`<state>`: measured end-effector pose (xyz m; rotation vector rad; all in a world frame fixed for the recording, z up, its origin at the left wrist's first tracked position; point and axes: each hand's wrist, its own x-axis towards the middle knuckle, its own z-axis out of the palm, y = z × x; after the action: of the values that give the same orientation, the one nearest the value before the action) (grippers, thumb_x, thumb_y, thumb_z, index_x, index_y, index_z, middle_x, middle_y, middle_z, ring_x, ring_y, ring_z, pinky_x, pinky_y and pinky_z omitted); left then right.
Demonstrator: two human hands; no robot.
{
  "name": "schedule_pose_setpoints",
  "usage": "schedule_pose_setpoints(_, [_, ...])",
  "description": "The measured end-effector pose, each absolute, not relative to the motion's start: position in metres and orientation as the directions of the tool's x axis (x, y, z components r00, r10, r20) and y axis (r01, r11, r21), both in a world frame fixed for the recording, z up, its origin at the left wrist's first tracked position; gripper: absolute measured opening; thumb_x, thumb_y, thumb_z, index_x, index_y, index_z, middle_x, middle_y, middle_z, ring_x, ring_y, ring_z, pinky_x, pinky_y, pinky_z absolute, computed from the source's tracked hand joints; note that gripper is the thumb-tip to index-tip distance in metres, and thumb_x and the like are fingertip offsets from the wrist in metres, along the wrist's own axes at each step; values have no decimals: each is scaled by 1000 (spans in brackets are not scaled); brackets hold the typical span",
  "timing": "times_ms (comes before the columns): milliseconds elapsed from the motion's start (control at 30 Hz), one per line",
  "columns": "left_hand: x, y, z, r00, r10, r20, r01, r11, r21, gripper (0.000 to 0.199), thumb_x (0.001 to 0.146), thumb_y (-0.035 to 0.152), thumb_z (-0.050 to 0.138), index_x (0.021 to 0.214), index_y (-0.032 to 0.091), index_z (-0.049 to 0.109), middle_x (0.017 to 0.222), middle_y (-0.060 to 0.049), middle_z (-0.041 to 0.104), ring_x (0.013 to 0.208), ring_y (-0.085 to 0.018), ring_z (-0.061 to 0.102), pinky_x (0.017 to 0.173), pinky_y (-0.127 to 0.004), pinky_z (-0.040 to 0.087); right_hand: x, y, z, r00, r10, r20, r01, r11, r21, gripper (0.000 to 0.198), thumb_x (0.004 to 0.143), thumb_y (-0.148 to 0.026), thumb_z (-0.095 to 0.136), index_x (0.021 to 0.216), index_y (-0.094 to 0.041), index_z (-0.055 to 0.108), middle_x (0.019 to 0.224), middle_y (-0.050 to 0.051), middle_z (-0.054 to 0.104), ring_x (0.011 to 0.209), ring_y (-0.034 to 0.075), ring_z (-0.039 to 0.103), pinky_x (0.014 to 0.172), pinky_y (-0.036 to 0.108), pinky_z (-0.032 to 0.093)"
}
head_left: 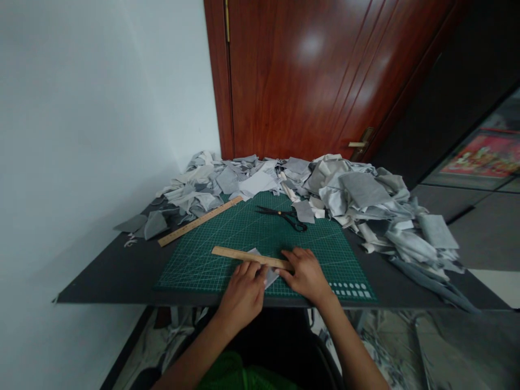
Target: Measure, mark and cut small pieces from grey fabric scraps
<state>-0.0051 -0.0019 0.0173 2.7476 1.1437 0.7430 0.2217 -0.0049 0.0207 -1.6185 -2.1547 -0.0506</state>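
A wooden ruler (pixel 233 253) lies at a slight slant across the green cutting mat (pixel 195 271), near the table's front edge. Under it is a small light-grey fabric piece (pixel 271 277), with one corner showing beyond the ruler and the rest on the near side. My left hand (pixel 245 290) is closed at the ruler's near edge, its fingertips bunched on the fabric; exactly what they pinch is partly hidden. My right hand (pixel 305 273) grips the ruler's right end, thumb on the near side and fingers over the far side. Black scissors (pixel 284 214) lie beyond the hands.
A second wooden ruler (pixel 199 222) lies slanted over the mat's left edge. Heaped grey and white fabric scraps (pixel 260 181) line the back, with a larger pile (pixel 357 189) at the right. A wooden door (pixel 292 81) stands behind the dark table (pixel 109 276).
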Motion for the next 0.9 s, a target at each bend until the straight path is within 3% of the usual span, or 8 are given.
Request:
schedule_pose_setpoints(100, [-8, 0, 13, 556, 691, 462, 617, -715, 327, 41, 94, 5, 47, 131, 17, 59, 131, -10, 59, 129, -27, 50, 111, -49, 47, 224, -8, 20, -233, 912, 337, 918, 321, -232, 33, 99, -48, 62, 112, -20, 74, 92, 8, 67, 88, 25, 62, 80, 37, 39])
schedule_pose_setpoints(267, [-11, 9, 13, 566, 664, 488, 506, -748, 431, 34, 93, -1, 46, 109, 20, 68, 112, -6, 64, 121, -23, 55, 108, -43, 50, 223, -10, 20, -232, 898, 375, 927, 321, -195, 26, 103, -38, 56, 102, -19, 73, 92, 7, 67, 87, 23, 61, 79, 36, 35])
schedule_pose_setpoints(500, [-3, 1, 11, 524, 719, 456, 695, -671, 260, 12, 97, 19, 60, 103, 18, 71, 96, -7, 65, 102, -27, 60, 93, -45, 54, 220, -14, 22, -217, 886, 409, 951, 287, -118, 27, 106, -35, 50, 109, -18, 70, 91, 7, 69, 85, 24, 60, 78, 36, 33])
schedule_pose_setpoints(800, [1, -9, 8, 550, 692, 467, 737, -666, 119, 18, 103, 25, 53, 95, 18, 68, 93, -7, 68, 94, -25, 62, 84, -43, 50, 224, -13, 15, -253, 892, 375, 932, 328, -152, 30, 107, -37, 47, 111, -18, 71, 95, 9, 69, 86, 24, 60, 79, 37, 34])
schedule_pose_setpoints(900, [0, -11, 6, 576, 662, 480, 730, -681, 62, 23, 104, 32, 51, 106, 17, 68, 99, -10, 70, 97, -27, 63, 86, -44, 50, 225, -11, 13, -242, 904, 353, 929, 320, -184, 28, 106, -35, 49, 110, -19, 72, 96, 8, 69, 86, 25, 61, 79, 37, 36])
